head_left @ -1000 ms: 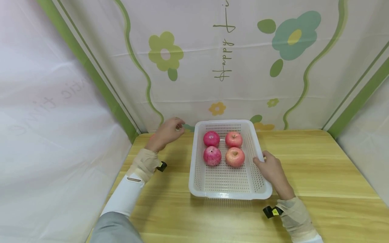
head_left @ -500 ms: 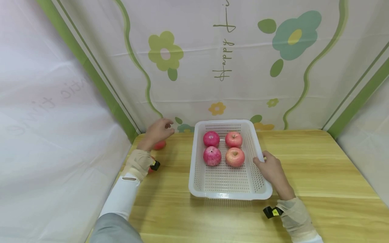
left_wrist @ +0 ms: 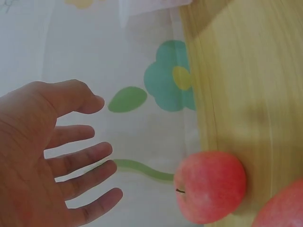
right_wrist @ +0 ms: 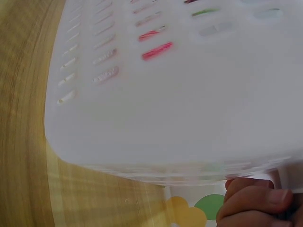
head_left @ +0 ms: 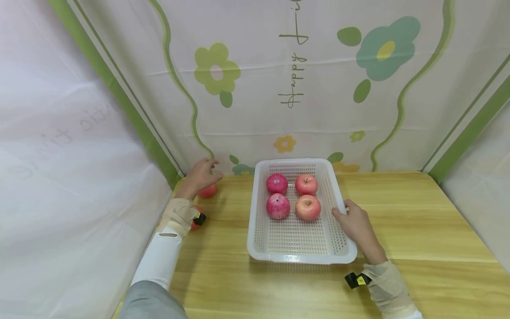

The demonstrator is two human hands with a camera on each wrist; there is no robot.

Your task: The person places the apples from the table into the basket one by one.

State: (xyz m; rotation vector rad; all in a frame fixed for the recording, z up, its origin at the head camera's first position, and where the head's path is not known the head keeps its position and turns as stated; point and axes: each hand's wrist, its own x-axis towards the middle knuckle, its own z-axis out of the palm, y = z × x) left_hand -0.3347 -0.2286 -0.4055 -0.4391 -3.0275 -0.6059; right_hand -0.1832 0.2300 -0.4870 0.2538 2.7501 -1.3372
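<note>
A white plastic basket (head_left: 303, 258) with slotted sides stands on the table, two red apples (head_left: 308, 208) on its right half. Beside them sit two deep pink round fruits (head_left: 278, 206). My right hand (head_left: 356, 223) grips the basket's right rim, thumb over the inside; the right wrist view shows its curled fingers (right_wrist: 253, 203) at the wall. My left hand (head_left: 200, 178) hovers near the back left corner, fingers spread and holding nothing. Below it lies a loose red apple (left_wrist: 210, 187), partly covered in the head view. Another apple (left_wrist: 284, 208) lies nearer, half hidden by the left wrist.
The wooden table (head_left: 418, 230) ends at the back against a white printed curtain (head_left: 255, 102). Another curtain (head_left: 79, 168) hangs close along the left side. A small black camera (head_left: 357, 280) is strapped to the right wrist.
My left hand has moved left, away from the basket and over the loose apples, which now show more than before. My right hand keeps its hold on the basket, which stays in place.
</note>
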